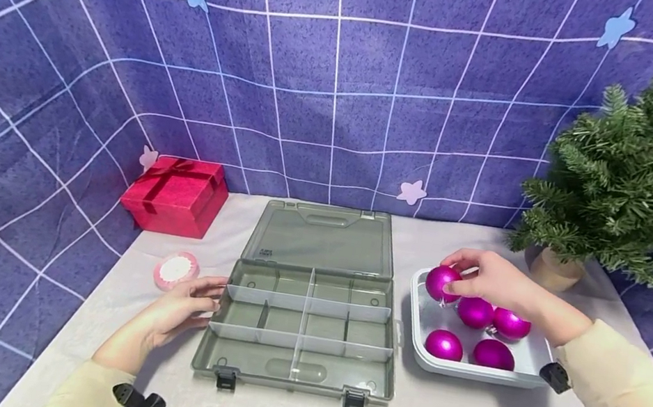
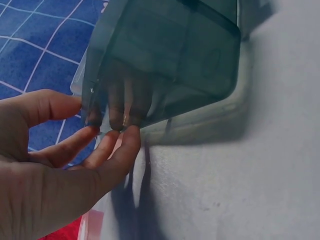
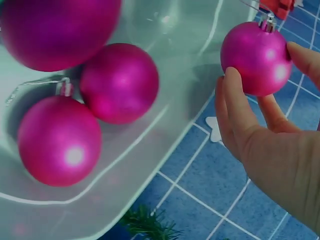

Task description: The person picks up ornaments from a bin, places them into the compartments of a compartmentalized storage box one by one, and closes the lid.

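My right hand [image 1: 495, 281] pinches a magenta Christmas ball [image 1: 442, 283] between thumb and fingers, over the left rear part of a white tray [image 1: 423, 360]. In the right wrist view the held ball [image 3: 256, 59] shows a silver cap and loop. Several more magenta balls [image 1: 475, 313] lie in the tray. My left hand [image 1: 180, 308] touches the left side of a grey-green see-through compartment box [image 1: 291, 385]. Its fingertips rest against the box wall [image 2: 165, 75] in the left wrist view. The box lid [image 1: 321, 241] lies folded back, and the compartments hold nothing.
A red gift box [image 1: 178, 199] with a dark ribbon stands at the back left, and a pink-and-white round item [image 1: 176, 270] lies before it. An artificial fir tree [image 1: 641, 173] rises behind the tray at the right. A blue gridded cloth [image 1: 357, 81] hangs behind the table.
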### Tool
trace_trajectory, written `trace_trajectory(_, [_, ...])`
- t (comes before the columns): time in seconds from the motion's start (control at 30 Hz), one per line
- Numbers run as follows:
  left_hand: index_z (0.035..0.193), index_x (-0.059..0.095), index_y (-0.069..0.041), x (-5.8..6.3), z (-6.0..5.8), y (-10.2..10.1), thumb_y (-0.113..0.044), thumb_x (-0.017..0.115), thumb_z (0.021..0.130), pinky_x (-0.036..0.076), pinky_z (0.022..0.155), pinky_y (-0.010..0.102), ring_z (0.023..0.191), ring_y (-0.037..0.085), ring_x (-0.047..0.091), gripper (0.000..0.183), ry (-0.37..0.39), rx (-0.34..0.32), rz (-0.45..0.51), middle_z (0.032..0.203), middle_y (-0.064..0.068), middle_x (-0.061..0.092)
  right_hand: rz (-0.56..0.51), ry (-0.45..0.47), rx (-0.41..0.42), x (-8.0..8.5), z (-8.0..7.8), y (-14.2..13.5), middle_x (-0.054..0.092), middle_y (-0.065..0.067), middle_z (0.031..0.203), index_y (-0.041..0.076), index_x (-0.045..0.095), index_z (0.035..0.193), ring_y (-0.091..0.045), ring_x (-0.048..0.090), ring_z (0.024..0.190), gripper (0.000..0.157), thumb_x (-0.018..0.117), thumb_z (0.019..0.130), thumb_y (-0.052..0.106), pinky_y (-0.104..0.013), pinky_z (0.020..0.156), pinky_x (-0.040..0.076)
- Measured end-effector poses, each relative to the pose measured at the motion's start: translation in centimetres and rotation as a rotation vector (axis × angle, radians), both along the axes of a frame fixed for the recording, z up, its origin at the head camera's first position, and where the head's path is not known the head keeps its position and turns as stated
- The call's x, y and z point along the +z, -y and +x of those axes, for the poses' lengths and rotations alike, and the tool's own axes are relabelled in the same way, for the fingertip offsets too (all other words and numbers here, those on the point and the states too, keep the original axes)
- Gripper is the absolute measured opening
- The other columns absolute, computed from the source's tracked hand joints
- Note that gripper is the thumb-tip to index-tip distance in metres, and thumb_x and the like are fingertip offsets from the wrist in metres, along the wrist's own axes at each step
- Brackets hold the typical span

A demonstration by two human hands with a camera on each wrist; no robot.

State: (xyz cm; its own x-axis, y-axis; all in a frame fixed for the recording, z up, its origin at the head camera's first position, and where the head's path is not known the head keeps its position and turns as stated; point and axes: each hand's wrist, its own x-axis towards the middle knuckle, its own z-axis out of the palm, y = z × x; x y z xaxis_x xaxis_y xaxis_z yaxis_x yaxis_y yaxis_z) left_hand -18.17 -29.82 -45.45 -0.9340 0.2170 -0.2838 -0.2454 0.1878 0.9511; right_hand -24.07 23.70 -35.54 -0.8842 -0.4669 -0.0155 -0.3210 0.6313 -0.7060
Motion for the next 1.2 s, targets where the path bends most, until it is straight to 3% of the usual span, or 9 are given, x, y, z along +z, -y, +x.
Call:
trace_trajectory(0.2, [0.154,0.030,0.009,0.1,0.1,0.0,-0.001,0.054,0.093,0.046,0.089,0.039,0.112,0.019,0.053,0.067,-0.001,0.002,0.004,0.152,0.031,0.036,-0.096,0.065,-0.048,1.3,-0.2,1.4,0.069,-0.014,0.114,-0.002,0.066,0.124,-0.024,0.064,0.100,0.041,0.075,0.087,0.013,-0.032,0.082,0.053])
trace_trajectory(0.43, [0.157,0.028,0.005,0.2,-0.1,-0.3,0.001,0.055,0.092,0.046,0.088,0.040,0.105,0.016,0.057,0.070,-0.004,0.015,0.020,0.155,0.032,0.034,-0.282,0.168,-0.030,2.1,-0.5,4.7,0.065,-0.021,0.123,-0.006,0.060,0.130,-0.023,0.064,0.103,0.047,0.073,0.088,0.009,-0.033,0.088,0.054])
trace_trajectory(0.63, [0.157,0.027,0.004,0.0,-0.1,-0.3,0.001,0.055,0.093,0.047,0.090,0.040,0.108,0.016,0.057,0.070,-0.003,0.007,0.021,0.156,0.031,0.033,-0.385,0.271,-0.034,2.2,-0.8,9.0,0.061,-0.023,0.119,-0.009,0.058,0.129,-0.023,0.066,0.096,0.047,0.074,0.086,0.002,-0.036,0.088,0.056])
trace_trajectory(1.2, [0.158,0.028,0.001,-0.1,0.0,-0.2,0.000,0.054,0.094,0.045,0.090,0.039,0.109,0.017,0.055,0.069,0.012,0.025,0.013,0.157,0.029,0.032,-0.468,0.428,-0.067,1.1,-0.8,19.4,0.060,-0.012,0.106,-0.003,0.065,0.120,-0.022,0.064,0.094,0.040,0.078,0.083,0.001,-0.039,0.088,0.056])
